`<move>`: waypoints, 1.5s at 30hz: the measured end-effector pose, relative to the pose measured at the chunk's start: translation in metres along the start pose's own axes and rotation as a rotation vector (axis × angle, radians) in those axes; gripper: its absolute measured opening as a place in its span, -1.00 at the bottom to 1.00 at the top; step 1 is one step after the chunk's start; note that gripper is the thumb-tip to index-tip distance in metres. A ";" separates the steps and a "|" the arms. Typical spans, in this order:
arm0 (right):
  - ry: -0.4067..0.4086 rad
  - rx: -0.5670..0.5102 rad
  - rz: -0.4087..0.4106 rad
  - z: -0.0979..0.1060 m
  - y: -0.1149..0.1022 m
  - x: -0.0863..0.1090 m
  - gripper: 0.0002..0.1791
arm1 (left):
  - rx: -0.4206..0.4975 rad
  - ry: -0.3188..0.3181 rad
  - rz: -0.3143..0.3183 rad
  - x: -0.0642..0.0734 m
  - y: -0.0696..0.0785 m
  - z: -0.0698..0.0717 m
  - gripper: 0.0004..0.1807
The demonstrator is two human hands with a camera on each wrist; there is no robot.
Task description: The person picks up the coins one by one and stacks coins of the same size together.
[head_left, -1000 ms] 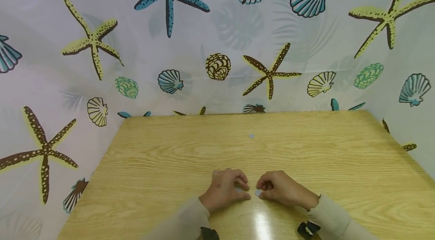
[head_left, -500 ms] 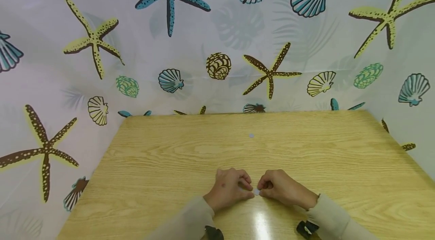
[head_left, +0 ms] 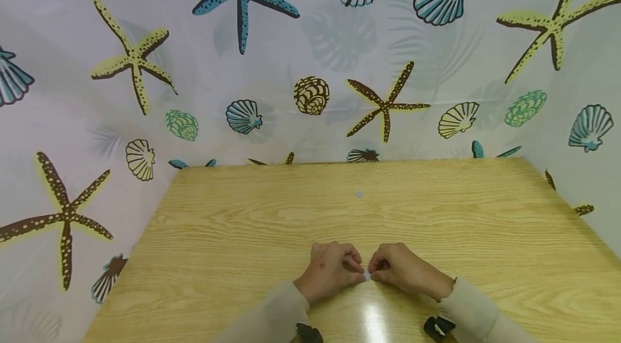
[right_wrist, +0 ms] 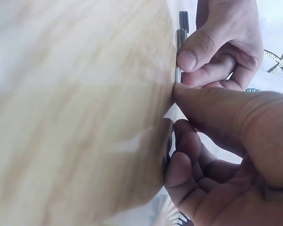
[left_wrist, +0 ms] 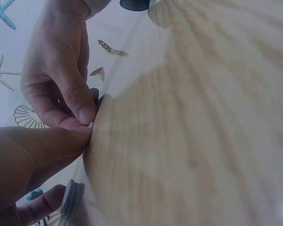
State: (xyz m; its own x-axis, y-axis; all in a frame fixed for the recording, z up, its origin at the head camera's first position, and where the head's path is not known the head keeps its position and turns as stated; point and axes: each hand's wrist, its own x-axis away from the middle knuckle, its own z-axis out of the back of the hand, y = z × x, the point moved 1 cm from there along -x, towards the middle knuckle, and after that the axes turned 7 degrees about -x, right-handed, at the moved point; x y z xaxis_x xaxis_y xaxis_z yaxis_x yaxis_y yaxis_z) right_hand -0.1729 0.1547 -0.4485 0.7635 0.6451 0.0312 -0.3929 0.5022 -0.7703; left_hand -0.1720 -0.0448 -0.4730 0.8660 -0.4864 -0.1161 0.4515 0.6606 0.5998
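A small pale grey coin-like disc (head_left: 367,275) is between my two hands, low over the near part of the table. My right hand (head_left: 405,272) pinches its right edge with thumb and fingertips. From the other side, the thumb and index fingertip of my left hand (head_left: 332,270) close on its left edge. In the left wrist view only a thin rim of the disc (left_wrist: 91,125) shows between both thumbs. Close by the left hand's fingers, more flat grey discs (left_wrist: 71,198) appear one against another; they are mostly hidden in the head view.
Another small grey disc (head_left: 359,194) lies farther back on the wood-grain table (head_left: 233,235). A white cloth (head_left: 281,52) printed with starfish and shells hangs behind the table and along its sides. Dark wrist devices (head_left: 438,328) sit at both sleeves.
My left hand has moved slightly right, and its thumb and index fingertip have come up to the disc. The right hand has stayed nearly still, holding the disc throughout.
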 end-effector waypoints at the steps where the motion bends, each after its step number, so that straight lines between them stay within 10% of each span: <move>1: 0.000 0.002 0.001 0.000 0.000 0.000 -0.96 | 0.002 -0.003 0.000 0.000 0.000 0.000 -0.76; 19: -0.050 -0.077 -0.001 0.012 0.005 -0.006 -0.96 | 0.074 -0.025 0.047 -0.001 -0.003 -0.003 -0.77; 45: 0.200 0.116 -0.103 0.066 0.032 -0.080 -0.87 | 0.117 -0.039 0.083 -0.002 -0.002 0.001 -0.75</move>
State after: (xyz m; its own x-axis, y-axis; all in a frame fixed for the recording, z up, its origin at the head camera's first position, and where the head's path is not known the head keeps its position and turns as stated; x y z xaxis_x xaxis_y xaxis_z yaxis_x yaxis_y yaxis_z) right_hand -0.2802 0.1576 -0.4338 0.8842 0.4661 -0.0296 -0.3549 0.6296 -0.6911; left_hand -0.1745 -0.0457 -0.4732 0.8892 -0.4563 -0.0324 0.3484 0.6296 0.6944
